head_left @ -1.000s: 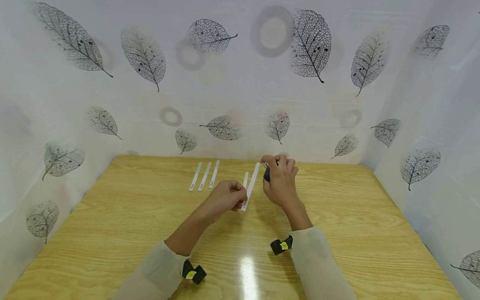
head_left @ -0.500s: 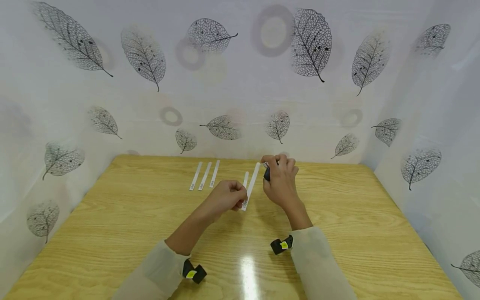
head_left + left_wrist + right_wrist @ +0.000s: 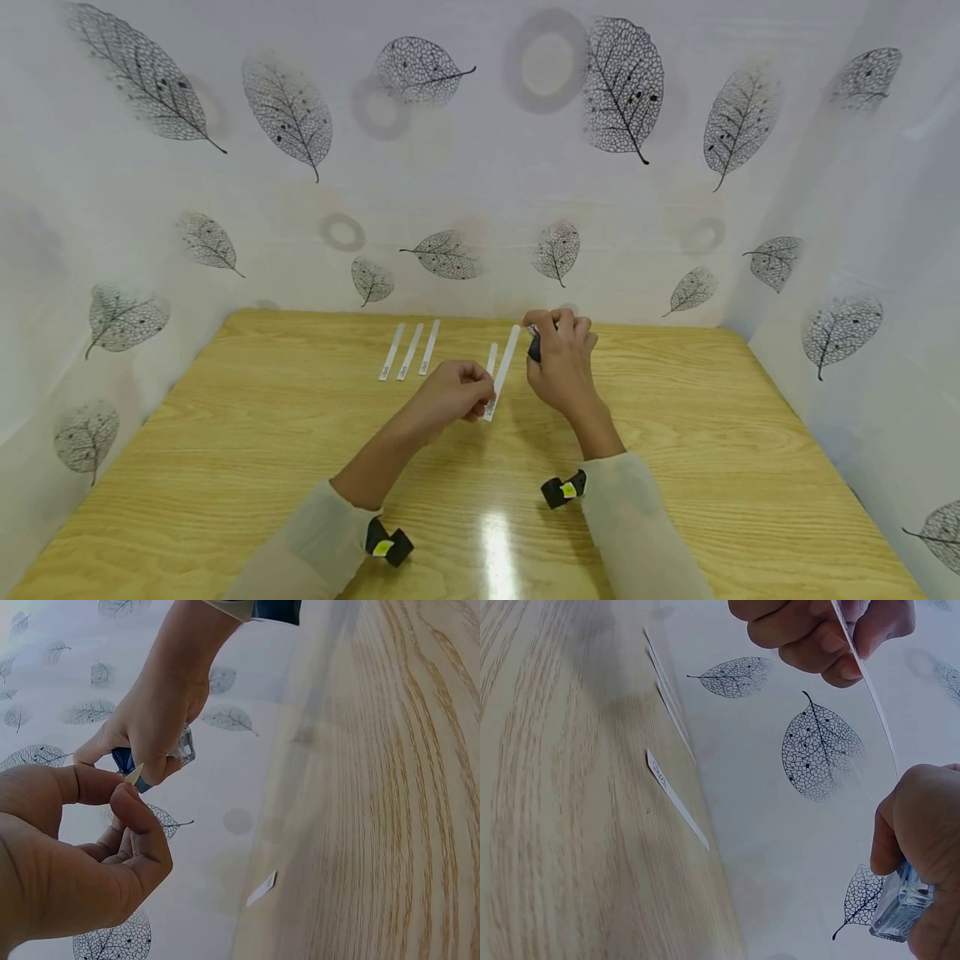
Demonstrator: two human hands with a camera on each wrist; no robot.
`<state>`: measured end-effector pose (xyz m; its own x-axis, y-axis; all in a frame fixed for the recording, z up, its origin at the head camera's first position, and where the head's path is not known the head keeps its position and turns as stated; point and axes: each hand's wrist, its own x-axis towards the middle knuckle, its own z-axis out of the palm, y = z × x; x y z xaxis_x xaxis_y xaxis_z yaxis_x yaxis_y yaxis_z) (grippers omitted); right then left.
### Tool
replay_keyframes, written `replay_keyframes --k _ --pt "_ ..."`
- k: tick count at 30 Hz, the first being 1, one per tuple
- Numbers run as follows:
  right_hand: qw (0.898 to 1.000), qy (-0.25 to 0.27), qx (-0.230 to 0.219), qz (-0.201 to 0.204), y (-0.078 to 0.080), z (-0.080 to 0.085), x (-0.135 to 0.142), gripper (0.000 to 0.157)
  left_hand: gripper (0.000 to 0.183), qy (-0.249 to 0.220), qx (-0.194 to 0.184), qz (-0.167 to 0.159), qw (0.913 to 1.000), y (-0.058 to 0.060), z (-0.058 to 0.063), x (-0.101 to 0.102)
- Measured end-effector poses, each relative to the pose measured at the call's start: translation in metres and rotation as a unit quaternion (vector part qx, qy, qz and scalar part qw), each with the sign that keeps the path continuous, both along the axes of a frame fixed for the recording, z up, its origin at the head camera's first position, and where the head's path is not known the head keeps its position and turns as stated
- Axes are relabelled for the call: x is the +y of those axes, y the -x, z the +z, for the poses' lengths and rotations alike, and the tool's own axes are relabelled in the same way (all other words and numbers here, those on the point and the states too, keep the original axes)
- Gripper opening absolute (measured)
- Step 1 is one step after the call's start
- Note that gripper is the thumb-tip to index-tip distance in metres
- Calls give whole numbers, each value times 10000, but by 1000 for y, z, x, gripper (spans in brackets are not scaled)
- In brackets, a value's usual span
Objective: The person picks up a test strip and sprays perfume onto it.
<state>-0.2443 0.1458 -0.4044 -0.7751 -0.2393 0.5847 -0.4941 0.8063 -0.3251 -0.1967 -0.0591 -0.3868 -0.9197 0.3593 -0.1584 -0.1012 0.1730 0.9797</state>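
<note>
My left hand (image 3: 453,396) pinches a white paper test strip (image 3: 504,367) by its printed lower end, between thumb and forefinger. The strip slants up and to the right, above the table. In the right wrist view the same paper test strip (image 3: 876,701) is seen nearly edge-on, its far end close to my right hand (image 3: 926,825). That hand grips a small dark-blue and clear glass perfume bottle (image 3: 534,348), with the forefinger curled over its top. The fingers cover most of the bottle; its clear glass end shows in the right wrist view.
Three more white strips (image 3: 408,352) lie side by side at the back left of the wooden table (image 3: 675,467). Another strip (image 3: 491,358) lies just behind my left hand, partly hidden. A leaf-patterned curtain (image 3: 480,192) stands close behind the table's far edge.
</note>
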Motion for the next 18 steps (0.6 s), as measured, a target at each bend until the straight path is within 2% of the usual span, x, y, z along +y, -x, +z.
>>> replay_keyframes --k 10,18 --pt "10000 21 -86 31 0 1 1 53 12 -4 -82 22 10000 3 -3 0" --pt "9998 -8 -219 -6 1 2 3 53 12 40 -233 282 9993 8 -8 -4"
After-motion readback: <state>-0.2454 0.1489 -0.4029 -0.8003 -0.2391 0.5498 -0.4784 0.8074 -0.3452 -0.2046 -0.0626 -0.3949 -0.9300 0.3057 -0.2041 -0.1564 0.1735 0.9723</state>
